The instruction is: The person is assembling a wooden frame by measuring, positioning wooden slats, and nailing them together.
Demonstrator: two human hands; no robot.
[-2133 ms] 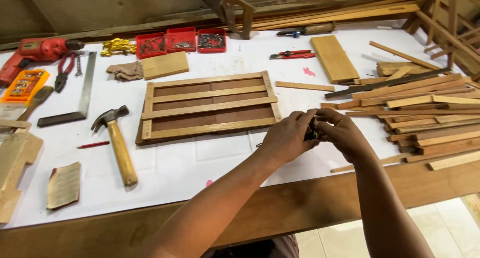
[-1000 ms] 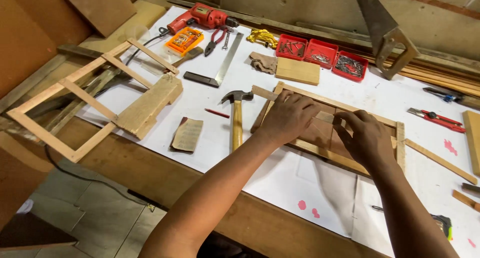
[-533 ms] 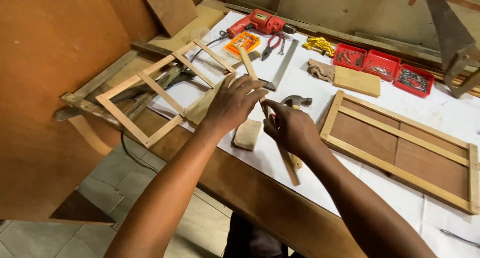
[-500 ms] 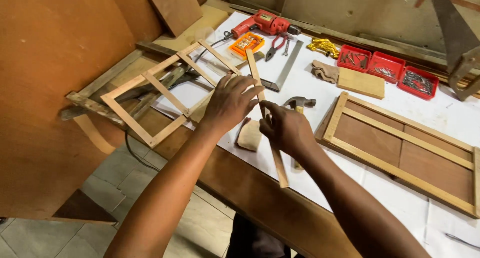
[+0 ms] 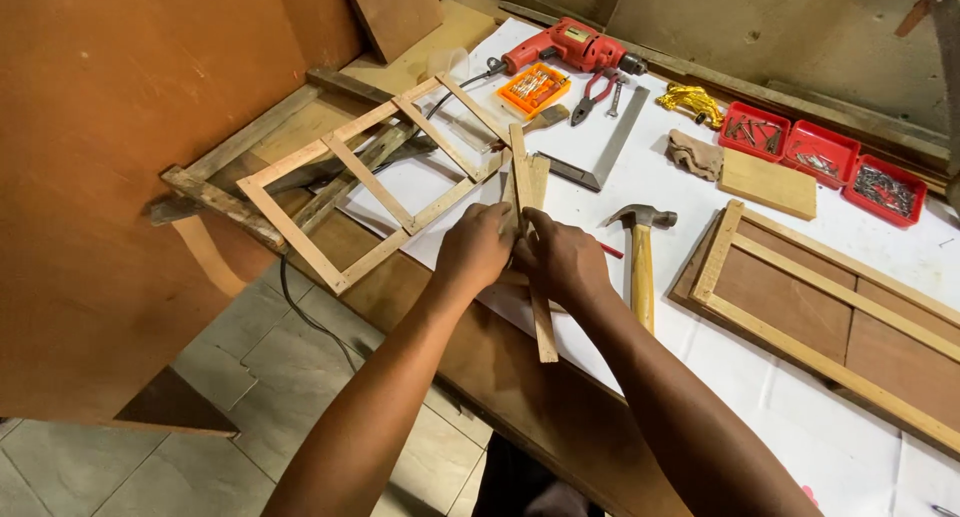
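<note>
Near the front edge of the worktop (image 5: 700,377), both hands close together on a thin wooden slat (image 5: 530,247). That slat runs from just beside the open frame down past the hands, its lower end lying on the white sheet close to the worktop's edge. A second, shorter slat (image 5: 539,180) lies against its upper part. The left hand (image 5: 476,247) grips the long slat from the left with fingers curled over it; the right hand (image 5: 562,257) clamps it from the right, the two hands touching each other.

Left of the hands, an open wooden frame (image 5: 375,182) with crossbars overhangs the worktop's end, resting on rough timber. Just right of the right hand lies a hammer (image 5: 641,262) with a wooden handle, its head pointing away from the person, and a red pencil (image 5: 610,250) peeks out beside it. Farther right sits a panelled frame (image 5: 830,317) with pale slats across brown board.

Along the back stand a red power drill (image 5: 570,47), an orange case of bits (image 5: 535,89), red-handled pliers (image 5: 598,87), a metal try square (image 5: 605,157), a yellow crumpled thing (image 5: 690,102), a cloth glove (image 5: 694,155), a flat wood block (image 5: 768,184) and three red trays (image 5: 820,157) of nails and screws.
</note>
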